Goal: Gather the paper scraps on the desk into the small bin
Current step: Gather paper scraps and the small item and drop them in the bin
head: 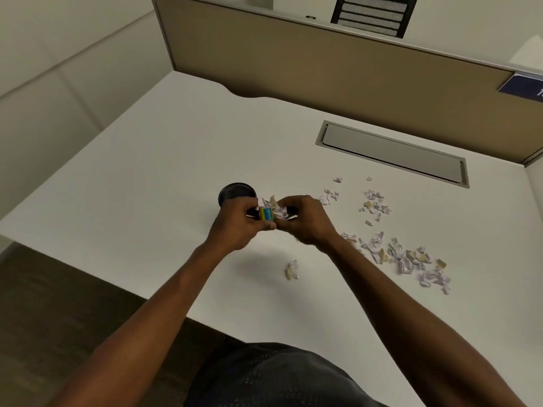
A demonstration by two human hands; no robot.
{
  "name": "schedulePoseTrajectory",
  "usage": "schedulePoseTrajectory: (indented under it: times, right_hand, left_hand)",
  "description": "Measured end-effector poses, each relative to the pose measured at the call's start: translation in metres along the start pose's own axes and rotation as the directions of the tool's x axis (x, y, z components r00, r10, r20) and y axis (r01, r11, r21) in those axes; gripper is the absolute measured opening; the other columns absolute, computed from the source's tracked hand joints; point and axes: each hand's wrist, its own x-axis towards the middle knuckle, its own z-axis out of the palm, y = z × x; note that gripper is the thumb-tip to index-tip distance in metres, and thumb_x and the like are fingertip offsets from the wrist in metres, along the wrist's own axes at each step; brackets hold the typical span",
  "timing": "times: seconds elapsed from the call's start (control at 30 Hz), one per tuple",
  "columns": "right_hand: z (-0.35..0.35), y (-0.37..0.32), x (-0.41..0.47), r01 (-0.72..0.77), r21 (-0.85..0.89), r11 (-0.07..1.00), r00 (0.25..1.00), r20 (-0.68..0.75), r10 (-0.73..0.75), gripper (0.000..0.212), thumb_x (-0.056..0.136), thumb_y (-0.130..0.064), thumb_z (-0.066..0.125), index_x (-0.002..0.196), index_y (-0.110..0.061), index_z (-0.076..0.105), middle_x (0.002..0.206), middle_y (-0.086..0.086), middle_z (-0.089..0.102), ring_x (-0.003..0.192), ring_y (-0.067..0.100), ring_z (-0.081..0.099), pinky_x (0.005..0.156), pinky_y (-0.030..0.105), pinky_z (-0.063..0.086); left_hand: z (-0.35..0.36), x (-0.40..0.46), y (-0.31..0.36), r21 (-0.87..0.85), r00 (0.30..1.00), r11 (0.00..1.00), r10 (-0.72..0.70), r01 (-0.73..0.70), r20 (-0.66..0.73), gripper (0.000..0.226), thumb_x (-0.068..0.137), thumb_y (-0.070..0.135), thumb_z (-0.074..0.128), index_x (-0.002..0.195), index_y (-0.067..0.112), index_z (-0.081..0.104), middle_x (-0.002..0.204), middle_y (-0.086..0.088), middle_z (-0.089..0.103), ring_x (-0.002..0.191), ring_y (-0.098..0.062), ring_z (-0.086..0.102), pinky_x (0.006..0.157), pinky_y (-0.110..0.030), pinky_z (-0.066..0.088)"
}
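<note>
Two bare hands are in view, the left hand (pixel 238 227) and the right hand (pixel 305 221), held together above one white desk (pixel 164 171). One small round black mesh bin (pixel 236 193) stands on it. One clump of white and tan paper scraps (pixel 271 210) sits between the hands, with one yellow-and-blue printed piece (pixel 266 214) in it. One lone crumpled scrap (pixel 291 269) lies apart near the front edge. The loose torn scraps on the desktop (pixel 411 259) lie in roughly three scattered groups, several dozen pieces in all, too small and overlapping for an exact count. One grey rectangular cable hatch (pixel 392 154) is set in the desk. One tan partition panel (pixel 338 71) stands behind, and one black slatted chair back (pixel 373 14) beyond it.
</note>
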Motion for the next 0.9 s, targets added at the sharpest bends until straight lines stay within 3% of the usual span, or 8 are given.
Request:
schedulePoseTrajectory:
  times: [0.1, 0.23, 0.33, 0.43, 0.6, 0.73, 0.8, 0.9]
  right_hand:
    - [-0.009, -0.025, 0.025, 0.052, -0.008, 0.999, 0.999, -0.011, -0.052, 0.029, 0.077, -0.033, 0.082, 0.099, -0.015, 0.075, 0.087, -0.003, 0.073, 0.076, 0.010, 0.067, 0.064, 0.025, 0.054]
    - [-0.005, -0.049, 0.054, 0.073, -0.115, 0.991, 0.997, 0.011, -0.073, 0.018, 0.075, -0.031, 0.082, 0.079, -0.019, 0.070, 0.067, -0.006, 0.061, 0.056, 0.007, 0.050, 0.050, 0.021, 0.035]
    - [0.010, -0.057, 0.072, 0.048, -0.190, 0.981, 0.998, 0.045, -0.040, 0.023, 0.070, -0.026, 0.083, 0.069, -0.014, 0.064, 0.063, 0.000, 0.057, 0.057, 0.015, 0.047, 0.047, 0.026, 0.029]
    - [0.022, -0.060, 0.083, 0.036, -0.236, 0.971, 0.995, 0.103, -0.012, 0.025, 0.065, -0.020, 0.086, 0.078, -0.009, 0.068, 0.073, 0.004, 0.064, 0.066, 0.021, 0.056, 0.047, 0.024, 0.033]
    - [0.034, -0.054, 0.093, 0.055, -0.307, 0.950, 0.984, 0.180, 0.002, 0.046, 0.068, -0.023, 0.086, 0.108, -0.010, 0.068, 0.105, 0.008, 0.071, 0.088, 0.022, 0.063, 0.065, 0.024, 0.041]
    - [0.033, -0.050, 0.093, 0.074, -0.291, 0.954, 0.974, 0.226, -0.007, 0.082, 0.072, -0.029, 0.085, 0.142, -0.008, 0.048, 0.136, 0.010, 0.060, 0.125, 0.027, 0.055, 0.098, 0.029, 0.047]
    - [0.030, -0.050, 0.091, 0.080, -0.257, 0.963, 0.974, 0.228, -0.020, 0.085, 0.073, -0.030, 0.084, 0.144, -0.006, 0.045, 0.137, 0.011, 0.060, 0.127, 0.026, 0.055, 0.103, 0.030, 0.045]
    - [0.026, -0.049, 0.089, 0.070, -0.222, 0.973, 0.982, 0.188, -0.028, 0.074, 0.074, -0.024, 0.084, 0.139, -0.007, 0.052, 0.132, 0.012, 0.062, 0.119, 0.025, 0.060, 0.099, 0.032, 0.050]
  left_hand:
    - [-0.027, 0.015, 0.009, 0.070, 0.998, 0.997, 0.029, -0.025, -0.064, 0.042, 0.069, 0.027, 0.091, 0.106, 0.016, 0.076, 0.097, 0.003, 0.076, 0.087, -0.010, 0.071, 0.078, -0.022, 0.056]
    - [-0.051, 0.034, 0.008, 0.190, 0.996, 0.982, 0.015, 0.001, -0.087, 0.040, 0.069, 0.029, 0.090, 0.105, 0.017, 0.077, 0.095, -0.002, 0.077, 0.087, -0.019, 0.071, 0.078, -0.035, 0.060]
    - [-0.058, 0.044, -0.001, 0.268, 0.997, 0.963, 0.003, 0.019, -0.080, 0.036, 0.070, 0.026, 0.090, 0.102, 0.017, 0.077, 0.092, -0.004, 0.075, 0.081, -0.021, 0.067, 0.064, -0.027, 0.053]
    - [-0.060, 0.050, -0.011, 0.326, 0.998, 0.945, -0.028, 0.043, -0.050, 0.028, 0.071, 0.022, 0.089, 0.093, 0.013, 0.075, 0.084, -0.005, 0.071, 0.072, -0.020, 0.061, 0.052, -0.019, 0.039]
    - [-0.057, 0.056, -0.018, 0.408, 0.997, 0.911, -0.074, 0.069, -0.003, 0.031, 0.070, 0.026, 0.088, 0.087, 0.004, 0.073, 0.082, -0.012, 0.072, 0.071, -0.027, 0.062, 0.054, -0.027, 0.039]
    - [-0.058, 0.059, -0.021, 0.450, 0.999, 0.892, -0.042, 0.038, -0.001, 0.038, 0.064, 0.031, 0.092, 0.092, 0.011, 0.075, 0.085, -0.008, 0.074, 0.077, -0.027, 0.067, 0.063, -0.031, 0.051]
    - [-0.059, 0.059, -0.023, 0.453, 0.999, 0.891, -0.032, 0.031, -0.004, 0.043, 0.061, 0.032, 0.092, 0.095, 0.012, 0.076, 0.087, -0.008, 0.075, 0.080, -0.027, 0.069, 0.070, -0.039, 0.058]
    - [-0.060, 0.057, -0.025, 0.449, 1.000, 0.894, -0.016, 0.015, -0.001, 0.043, 0.060, 0.034, 0.092, 0.095, 0.015, 0.076, 0.087, -0.007, 0.075, 0.080, -0.027, 0.068, 0.074, -0.043, 0.059]
